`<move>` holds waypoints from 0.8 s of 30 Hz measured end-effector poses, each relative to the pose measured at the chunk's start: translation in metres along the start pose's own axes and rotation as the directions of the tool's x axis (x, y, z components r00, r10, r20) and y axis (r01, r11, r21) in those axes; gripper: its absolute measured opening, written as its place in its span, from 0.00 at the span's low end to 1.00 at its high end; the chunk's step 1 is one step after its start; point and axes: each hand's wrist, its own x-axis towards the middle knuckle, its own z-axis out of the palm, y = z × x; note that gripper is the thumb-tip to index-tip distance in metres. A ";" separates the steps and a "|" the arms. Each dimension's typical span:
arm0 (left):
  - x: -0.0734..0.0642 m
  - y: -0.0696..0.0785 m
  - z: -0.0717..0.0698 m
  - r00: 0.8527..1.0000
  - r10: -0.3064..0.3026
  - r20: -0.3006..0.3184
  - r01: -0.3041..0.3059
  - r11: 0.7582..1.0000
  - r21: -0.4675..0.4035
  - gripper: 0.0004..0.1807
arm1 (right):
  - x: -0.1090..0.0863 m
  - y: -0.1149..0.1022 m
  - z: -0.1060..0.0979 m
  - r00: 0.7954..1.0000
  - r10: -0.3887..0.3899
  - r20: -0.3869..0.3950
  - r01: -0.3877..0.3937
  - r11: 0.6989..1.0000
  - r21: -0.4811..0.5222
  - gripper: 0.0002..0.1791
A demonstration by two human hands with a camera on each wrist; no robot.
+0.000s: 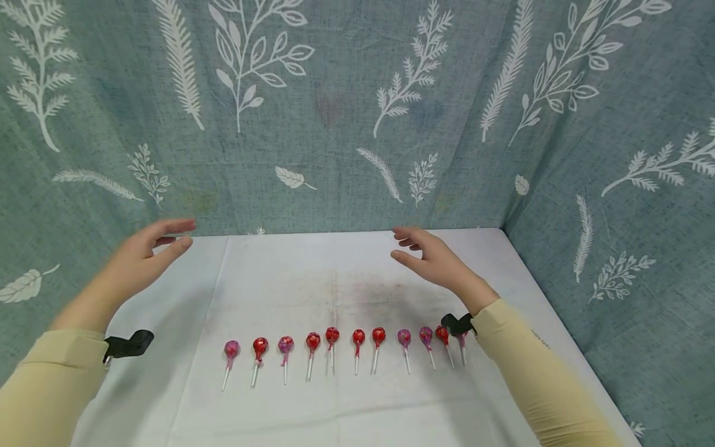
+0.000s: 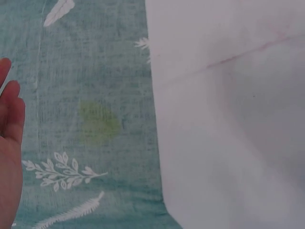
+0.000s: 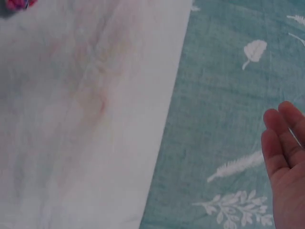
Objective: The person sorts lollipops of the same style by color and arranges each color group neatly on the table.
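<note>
My left hand [image 1: 146, 256] hovers above the left back part of the table, fingers extended and holding nothing. Across from it, my right hand [image 1: 430, 256] is raised over the back right, its fingers relaxed around nothing. Between and in front of the hands, several lollipops lie in a row, red and pink-purple wrapped, sticks toward me. The leftmost is a pink lollipop [image 1: 231, 349]; a red lollipop [image 1: 359, 337] lies mid-row. At the right end, my right wrist's black camera mount partly covers a red lollipop [image 1: 442, 335]. In the right wrist view, a pink wrapper [image 3: 19, 4] shows at the corner.
A white cloth [image 1: 279, 267] with faint reddish stains covers the table. Behind it and along the right side hangs a teal curtain [image 1: 335, 124] with white leaf prints. Black wrist mounts [image 1: 130, 344] sit at both sleeve cuffs.
</note>
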 end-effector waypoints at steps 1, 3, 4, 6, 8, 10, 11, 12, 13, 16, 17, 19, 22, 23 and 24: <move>-0.002 0.000 0.001 1.000 -0.004 -0.002 0.004 1.000 -0.004 0.28 | 0.000 -0.001 0.003 1.000 -0.008 0.000 0.008 1.000 0.009 0.33; -0.006 0.000 0.004 1.000 -0.012 -0.005 0.012 1.000 -0.004 0.27 | 0.001 -0.003 0.010 1.000 -0.023 0.002 0.023 0.999 0.024 0.33; -0.008 -0.001 0.005 1.000 -0.012 -0.006 0.012 1.000 -0.001 0.26 | 0.001 -0.004 0.013 1.000 -0.028 0.003 0.028 0.999 0.032 0.33; -0.012 -0.002 0.008 1.000 -0.007 -0.011 0.007 1.000 0.004 0.25 | 0.001 -0.007 0.019 0.999 -0.037 0.008 0.037 0.998 0.044 0.32; -0.016 -0.004 0.012 1.000 0.007 -0.018 -0.007 1.000 0.005 0.25 | 0.001 -0.011 0.026 0.999 -0.044 0.014 0.043 0.997 0.058 0.31; -0.021 -0.005 0.016 0.999 0.023 -0.024 -0.023 1.000 -0.003 0.24 | 0.001 -0.016 0.032 0.998 -0.054 0.019 0.053 0.996 0.070 0.31; -0.023 -0.006 0.018 0.999 0.028 -0.029 -0.028 1.000 -0.009 0.24 | 0.001 -0.018 0.036 0.998 -0.060 0.023 0.058 0.995 0.076 0.31; -0.025 -0.007 0.020 0.999 0.030 -0.029 -0.031 0.999 -0.017 0.24 | 0.002 -0.020 0.039 0.997 -0.065 0.028 0.063 0.995 0.082 0.31; -0.028 -0.008 0.022 0.999 0.032 -0.029 -0.033 0.999 -0.028 0.24 | 0.002 -0.022 0.043 0.997 -0.071 0.032 0.068 0.994 0.087 0.30; -0.035 -0.009 0.028 0.999 0.032 -0.025 -0.033 0.998 -0.051 0.24 | 0.003 -0.027 0.053 0.995 -0.084 0.049 0.079 0.992 0.096 0.30; -0.037 -0.010 0.031 0.999 0.032 -0.024 -0.033 0.997 -0.063 0.24 | 0.003 -0.028 0.057 0.995 -0.084 0.055 0.079 0.992 0.095 0.29; -0.040 -0.011 0.035 0.999 0.037 -0.021 -0.038 0.997 -0.073 0.24 | 0.003 -0.031 0.063 0.994 -0.087 0.065 0.081 0.993 0.091 0.28; -0.044 -0.013 0.042 0.999 0.036 -0.014 -0.037 0.996 -0.079 0.24 | 0.003 -0.035 0.072 0.993 -0.087 0.084 0.080 0.993 0.085 0.28; -0.045 -0.013 0.044 0.999 0.032 -0.011 -0.033 0.996 -0.080 0.24 | 0.004 -0.036 0.075 0.992 -0.087 0.091 0.079 0.993 0.084 0.28; -0.046 -0.014 0.046 1.000 0.027 -0.008 -0.028 0.997 -0.076 0.24 | 0.004 -0.037 0.078 0.991 -0.086 0.099 0.078 0.993 0.087 0.28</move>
